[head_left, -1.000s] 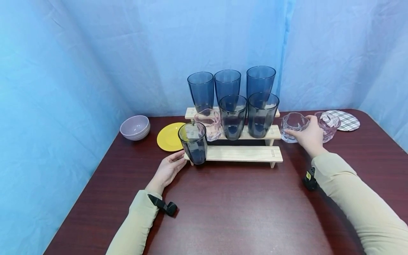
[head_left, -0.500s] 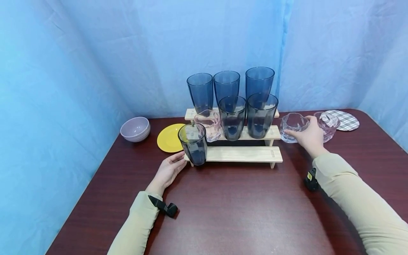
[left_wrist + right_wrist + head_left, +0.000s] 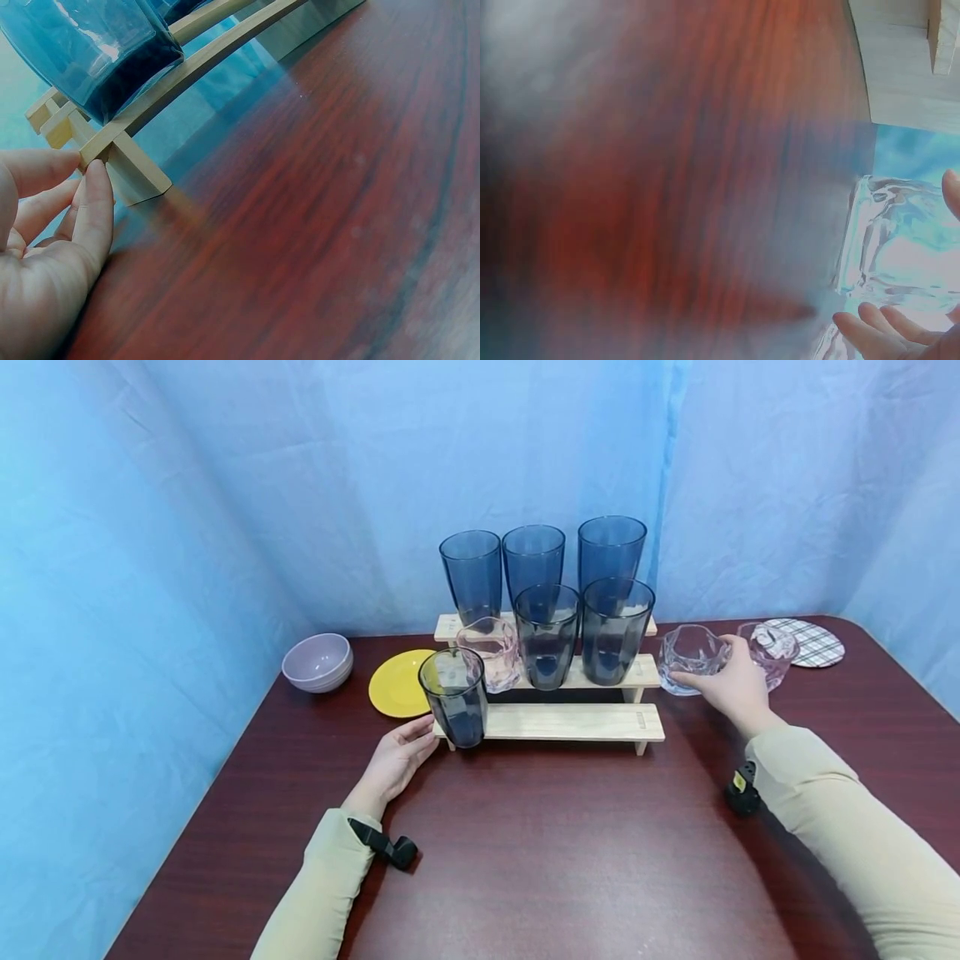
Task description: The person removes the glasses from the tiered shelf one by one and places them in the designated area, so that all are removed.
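The wooden rack rises in three steps on the table; at its left end we see the left hand pinching the lowest board between thumb and fingers. Going rightwards, we count one grey tumbler on that board, a pink glass and two grey tumblers on the middle one, and three blue tumblers on top: seven pieces up, by our reckoning. Just off the rack's right end, the right hand has thumb and fingers either side of a clear glass; whether they press it, we cannot tell. That glass and a second pink glass are not yet on the rack.
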A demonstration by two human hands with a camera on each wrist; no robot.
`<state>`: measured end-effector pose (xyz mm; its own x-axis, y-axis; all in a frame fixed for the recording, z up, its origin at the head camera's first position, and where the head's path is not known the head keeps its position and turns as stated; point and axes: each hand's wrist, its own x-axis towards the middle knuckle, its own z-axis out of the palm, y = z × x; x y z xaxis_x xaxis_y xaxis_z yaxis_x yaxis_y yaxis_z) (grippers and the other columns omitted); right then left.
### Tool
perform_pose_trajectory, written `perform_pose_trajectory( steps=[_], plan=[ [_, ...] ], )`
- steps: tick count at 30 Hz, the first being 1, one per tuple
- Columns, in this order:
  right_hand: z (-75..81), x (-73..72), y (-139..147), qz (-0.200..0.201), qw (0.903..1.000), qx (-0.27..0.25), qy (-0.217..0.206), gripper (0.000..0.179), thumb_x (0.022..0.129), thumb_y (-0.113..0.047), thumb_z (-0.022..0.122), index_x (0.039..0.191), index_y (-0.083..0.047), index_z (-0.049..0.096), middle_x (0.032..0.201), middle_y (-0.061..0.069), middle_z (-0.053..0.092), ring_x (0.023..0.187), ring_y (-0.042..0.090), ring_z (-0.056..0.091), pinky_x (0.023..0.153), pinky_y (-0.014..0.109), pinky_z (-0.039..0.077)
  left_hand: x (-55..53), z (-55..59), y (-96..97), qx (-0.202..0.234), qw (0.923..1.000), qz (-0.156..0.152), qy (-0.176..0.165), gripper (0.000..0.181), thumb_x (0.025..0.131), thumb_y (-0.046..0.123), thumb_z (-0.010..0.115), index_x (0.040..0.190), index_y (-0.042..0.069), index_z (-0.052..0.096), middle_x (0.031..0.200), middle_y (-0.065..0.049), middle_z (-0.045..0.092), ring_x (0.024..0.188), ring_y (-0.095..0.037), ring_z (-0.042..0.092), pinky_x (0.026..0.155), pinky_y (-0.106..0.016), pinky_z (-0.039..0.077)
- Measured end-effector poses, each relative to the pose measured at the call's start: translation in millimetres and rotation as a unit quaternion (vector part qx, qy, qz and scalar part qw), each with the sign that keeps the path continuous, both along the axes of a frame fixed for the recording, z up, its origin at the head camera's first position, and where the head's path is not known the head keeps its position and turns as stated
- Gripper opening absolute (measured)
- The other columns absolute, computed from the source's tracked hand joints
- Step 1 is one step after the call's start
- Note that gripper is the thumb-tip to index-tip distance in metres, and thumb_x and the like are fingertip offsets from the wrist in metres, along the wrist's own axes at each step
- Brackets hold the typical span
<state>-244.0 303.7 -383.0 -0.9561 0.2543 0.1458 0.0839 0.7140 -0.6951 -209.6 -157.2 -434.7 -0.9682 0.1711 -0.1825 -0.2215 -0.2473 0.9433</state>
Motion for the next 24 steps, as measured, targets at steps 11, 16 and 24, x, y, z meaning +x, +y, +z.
perform_pose_trajectory(
  steps=[11,16,24],
  plan=[
    [2.7,10.9,7.2,0.005,0.9991,-0.002,-0.042,0.103,0.079,-0.046,0.072,0.147,0.004,0.013,0.127,0.039,0.043,0.118,0.049,0.042,0.099,0.061,0.035,-0.2,0.9,0.1,-0.001,1.0,-0.001,-0.003,0.049,0.095,-0.009,0.043,0.143,-0.009,0.03,0.109,0.003,0.051,0.095,0.0,0.056,0.087,-0.015,0.049],
    [1.1,15.9,14.2,0.013,0.9985,-0.004,-0.052,0.097,0.081,-0.048,0.069,0.145,0.006,0.019,0.128,0.039,0.045,0.121,0.049,0.043,0.1,0.06,0.035,-0.1,1.8,0.7,0.002,1.0,0.001,-0.001,0.049,0.094,-0.011,0.042,0.142,-0.011,0.03,0.107,0.002,0.05,0.093,-0.001,0.056,0.086,-0.015,0.049],
    [1.4,29.7,16.5,0.039,0.9983,-0.003,-0.044,0.077,0.085,-0.042,0.067,0.135,0.007,0.035,0.128,0.036,0.048,0.119,0.048,0.047,0.097,0.057,0.037,0.7,3.9,0.7,-0.002,1.0,-0.004,-0.007,0.05,0.095,-0.009,0.042,0.143,-0.009,0.029,0.114,-0.001,0.047,0.095,-0.001,0.055,0.086,-0.015,0.049]
  ],
)
